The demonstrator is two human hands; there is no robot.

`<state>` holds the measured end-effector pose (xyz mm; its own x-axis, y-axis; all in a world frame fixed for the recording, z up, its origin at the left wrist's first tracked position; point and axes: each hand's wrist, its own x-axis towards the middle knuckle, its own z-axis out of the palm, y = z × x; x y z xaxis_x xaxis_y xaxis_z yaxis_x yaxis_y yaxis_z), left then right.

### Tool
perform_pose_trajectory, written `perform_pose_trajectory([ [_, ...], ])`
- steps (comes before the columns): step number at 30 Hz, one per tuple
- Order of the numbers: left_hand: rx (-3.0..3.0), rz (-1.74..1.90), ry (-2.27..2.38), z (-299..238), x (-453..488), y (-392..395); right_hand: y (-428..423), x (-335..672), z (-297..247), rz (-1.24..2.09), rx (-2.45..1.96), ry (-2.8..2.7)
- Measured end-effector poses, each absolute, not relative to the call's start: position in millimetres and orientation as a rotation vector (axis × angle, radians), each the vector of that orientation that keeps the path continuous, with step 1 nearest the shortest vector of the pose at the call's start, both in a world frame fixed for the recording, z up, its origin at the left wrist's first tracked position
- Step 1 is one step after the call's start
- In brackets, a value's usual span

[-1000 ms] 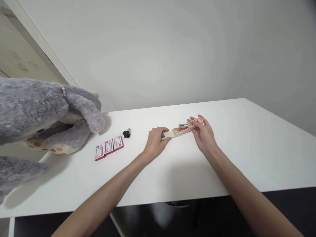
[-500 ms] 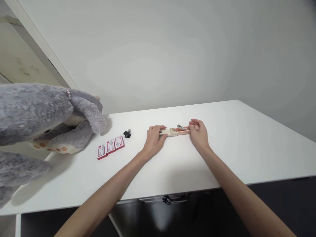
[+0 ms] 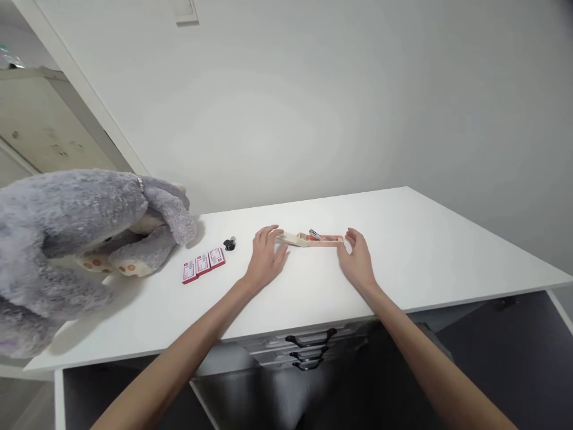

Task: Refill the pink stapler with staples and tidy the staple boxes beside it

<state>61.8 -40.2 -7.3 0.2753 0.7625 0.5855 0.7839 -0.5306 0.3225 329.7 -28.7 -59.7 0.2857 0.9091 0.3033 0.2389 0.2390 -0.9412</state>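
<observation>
The long, narrow cream-and-pink plastic object [image 3: 302, 241] lay flat on the white desk [image 3: 304, 292]. The left hand [image 3: 265, 257] was at its cream end and the right hand [image 3: 357, 261] at its pink end, each grip loosely open, thumb apart from fingers; whether they touched it, I could not tell. Three red-and-white boxes [image 3: 203, 264] lay farther left, near a small black-and-silver object [image 3: 230, 244].

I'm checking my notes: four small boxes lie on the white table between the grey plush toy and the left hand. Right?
Wrong count: the head view shows three boxes, not four, on the table between the toy and the left hand.
</observation>
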Motion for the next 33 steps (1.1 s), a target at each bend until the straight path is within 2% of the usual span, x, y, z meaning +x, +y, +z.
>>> perform_pose_trajectory([
  [10, -2.109, -0.641, -1.735, 10.9, -82.2, -100.6, -48.9, 335.8, -64.5, 0.596, -1.277, -1.203],
  [16, -2.266, -0.435, -1.843, 18.1, -109.1, -94.2, -49.7, 337.0, -64.9, 0.548, -1.267, -1.251],
  [27, -2.463, -0.815, -1.644, 10.5, -39.8, -113.9, -61.2, 339.5, -55.0, 0.599, -1.285, -1.269],
  [33, -2.570, -1.059, -1.610, 2.7, 15.8, -87.0, -73.7, 335.5, -36.1, 0.874, -1.196, -1.347],
])
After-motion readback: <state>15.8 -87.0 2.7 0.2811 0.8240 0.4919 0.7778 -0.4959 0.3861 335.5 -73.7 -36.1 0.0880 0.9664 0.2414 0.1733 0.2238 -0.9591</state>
